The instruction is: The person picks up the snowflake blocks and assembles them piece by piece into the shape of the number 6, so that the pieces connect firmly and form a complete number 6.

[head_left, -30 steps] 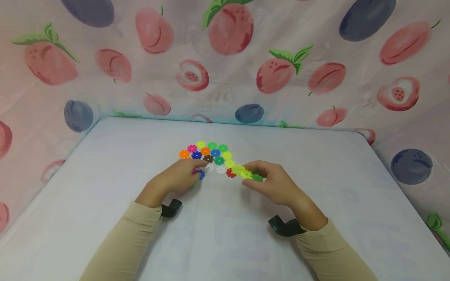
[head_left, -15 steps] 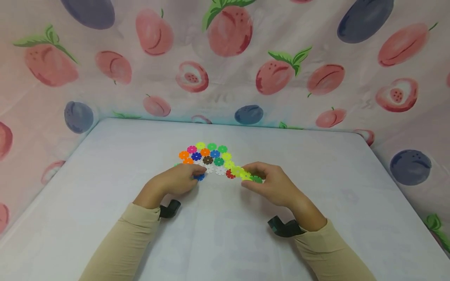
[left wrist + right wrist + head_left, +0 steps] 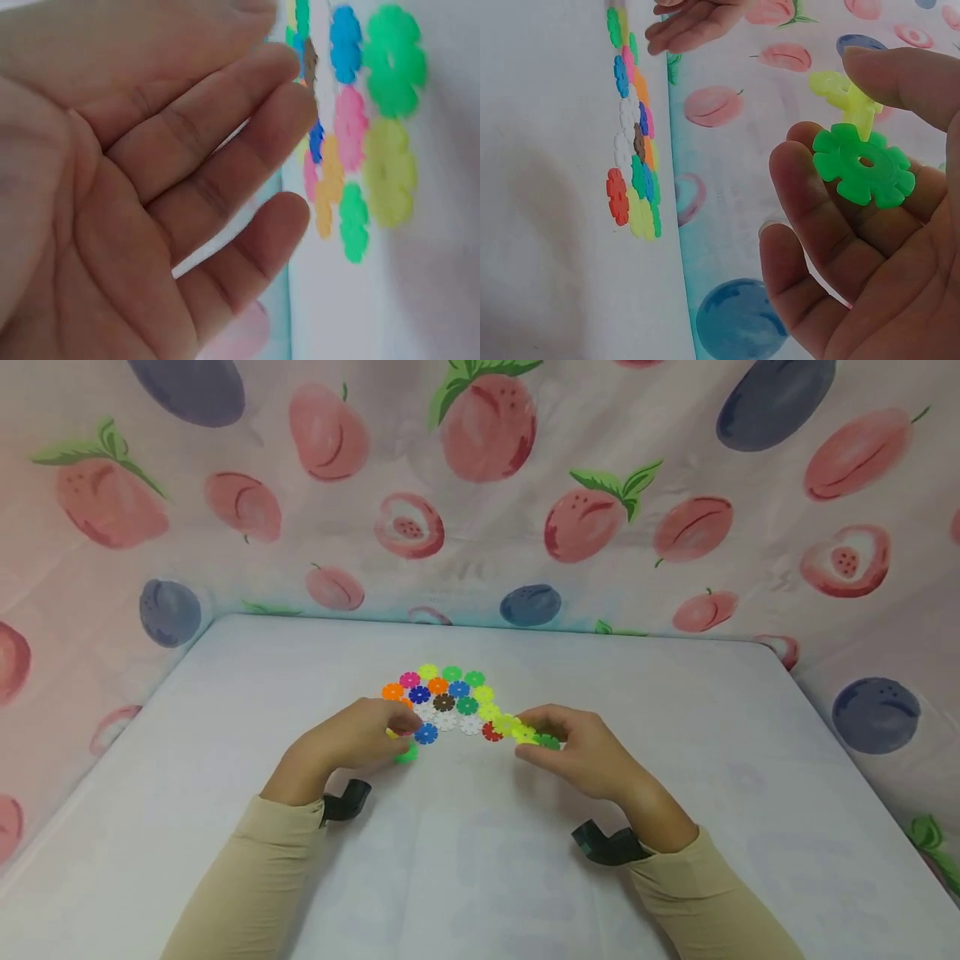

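Note:
My right hand [image 3: 581,747] pinches a joined piece of snowflake discs, yellow [image 3: 507,724] with a green disc [image 3: 844,169] at its near end. In the right wrist view this piece sits between thumb and fingers, above the table. My left hand [image 3: 351,737] hovers at the left side of a cluster of flat notched discs, its fingers loosely bent. The left wrist view shows nothing in its palm [image 3: 112,225]. Beside the left fingertips lie a blue disc [image 3: 426,733] and a green disc [image 3: 407,753]. Some discs are hidden behind that hand.
Loose discs lie close together on the white table [image 3: 480,843], among them a brown one [image 3: 444,702], white ones [image 3: 471,725] and a red one [image 3: 492,731]. A fruit-print cloth [image 3: 480,543] hangs behind the table. Black wrist mounts [image 3: 609,843] stick out below both wrists.
My left hand has drawn back to the left from the white discs, uncovering the blue and green discs near its fingertips. My right hand keeps its hold and has hardly moved.

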Demonstrator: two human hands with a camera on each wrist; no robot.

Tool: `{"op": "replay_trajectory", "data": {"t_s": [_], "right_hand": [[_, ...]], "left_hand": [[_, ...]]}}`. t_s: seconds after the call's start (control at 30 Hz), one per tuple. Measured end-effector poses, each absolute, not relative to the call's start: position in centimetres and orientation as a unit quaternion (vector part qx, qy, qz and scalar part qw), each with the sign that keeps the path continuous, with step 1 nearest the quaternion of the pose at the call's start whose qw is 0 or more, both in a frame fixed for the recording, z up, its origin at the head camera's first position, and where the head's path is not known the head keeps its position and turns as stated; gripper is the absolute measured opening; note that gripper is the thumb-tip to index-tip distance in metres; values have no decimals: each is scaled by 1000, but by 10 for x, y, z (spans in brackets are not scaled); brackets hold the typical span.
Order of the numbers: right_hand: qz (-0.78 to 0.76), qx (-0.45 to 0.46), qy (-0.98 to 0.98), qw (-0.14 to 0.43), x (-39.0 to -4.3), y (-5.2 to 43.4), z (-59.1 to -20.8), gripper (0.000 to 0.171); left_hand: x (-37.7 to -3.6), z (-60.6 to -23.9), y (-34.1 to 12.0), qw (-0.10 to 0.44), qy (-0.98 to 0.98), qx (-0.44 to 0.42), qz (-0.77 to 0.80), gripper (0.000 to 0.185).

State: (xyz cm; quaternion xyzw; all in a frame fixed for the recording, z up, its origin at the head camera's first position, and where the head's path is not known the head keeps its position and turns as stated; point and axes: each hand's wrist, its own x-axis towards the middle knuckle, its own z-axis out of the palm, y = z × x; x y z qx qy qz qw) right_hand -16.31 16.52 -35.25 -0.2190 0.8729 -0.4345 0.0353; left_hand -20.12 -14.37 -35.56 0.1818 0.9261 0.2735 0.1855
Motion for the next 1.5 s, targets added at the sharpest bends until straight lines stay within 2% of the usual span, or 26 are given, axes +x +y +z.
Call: {"op": "replay_trajectory", "data": {"t_s": [0.27, 0.8, 1.0, 1.5], "right_hand": [[-439, -215, 871, 46, -163, 165, -353, 37], [-434, -221, 873, 42, -162, 163, -351, 36], [-432, -220, 874, 45, -163, 162, -352, 36], [-442, -229, 866, 49, -162, 161, -353, 35]], "left_hand": [[-206, -369, -144, 195, 933, 170, 249, 26], [-205, -375, -137, 193, 936, 165, 242, 33], [-204, -375, -137, 185, 932, 175, 259, 22], [-187, -352, -115, 152, 851, 221, 452, 6]]}}
